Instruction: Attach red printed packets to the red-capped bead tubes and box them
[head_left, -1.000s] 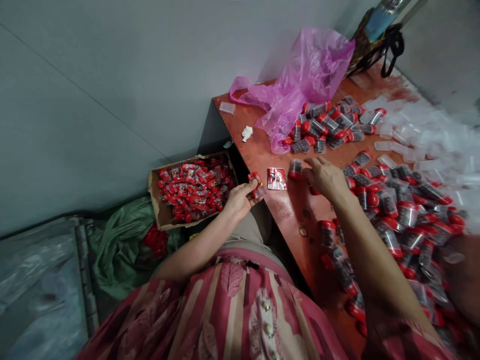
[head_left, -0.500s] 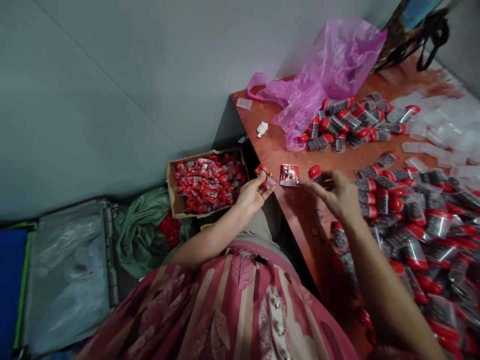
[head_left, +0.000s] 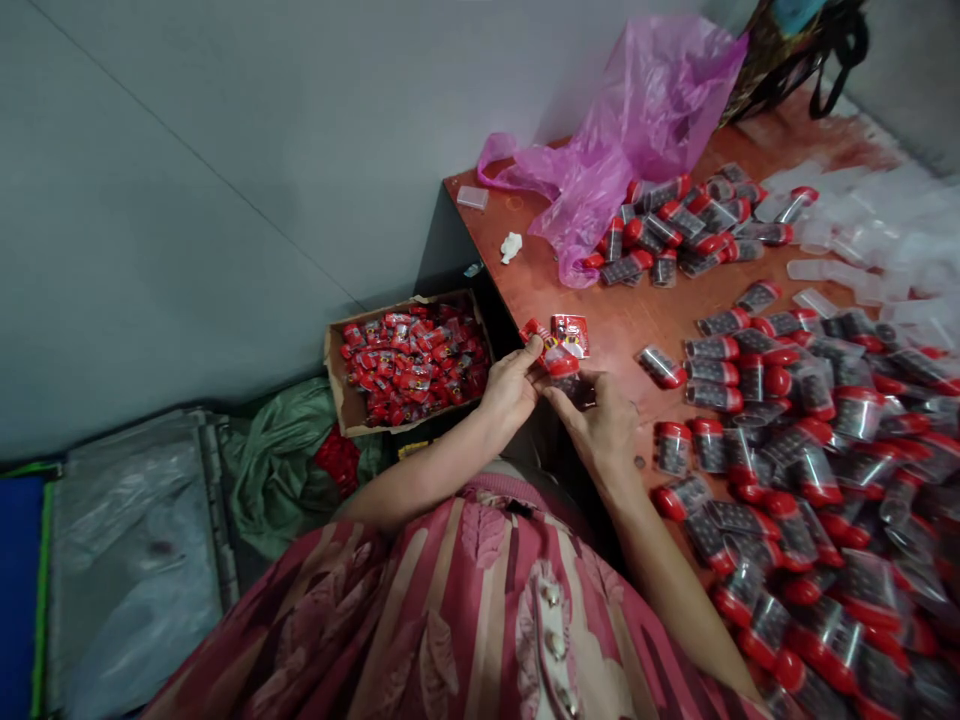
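Note:
My left hand [head_left: 512,385] pinches a small red printed wrapper [head_left: 535,330] at the edge of the orange-red table [head_left: 622,325]. Close against it, my right hand [head_left: 596,410] holds a clear container with a red cap [head_left: 564,368], its cap end at the wrapper's opening. Whether the cap is inside the wrapper cannot be made out. Just behind the hands, a flat red packet [head_left: 571,335] lies on the table. One red-capped container [head_left: 661,367] lies alone to the right of my right hand.
A cardboard box [head_left: 335,385] of wrapped red pieces stands left of my left hand. Many red-capped containers [head_left: 810,470] cover the table's right side. A pink plastic bag [head_left: 645,110] and clear plastic pieces [head_left: 892,230] lie farther back.
My right hand has moved left from over the table to my left hand, bringing the red-capped container to the wrapper. The view has shifted slightly.

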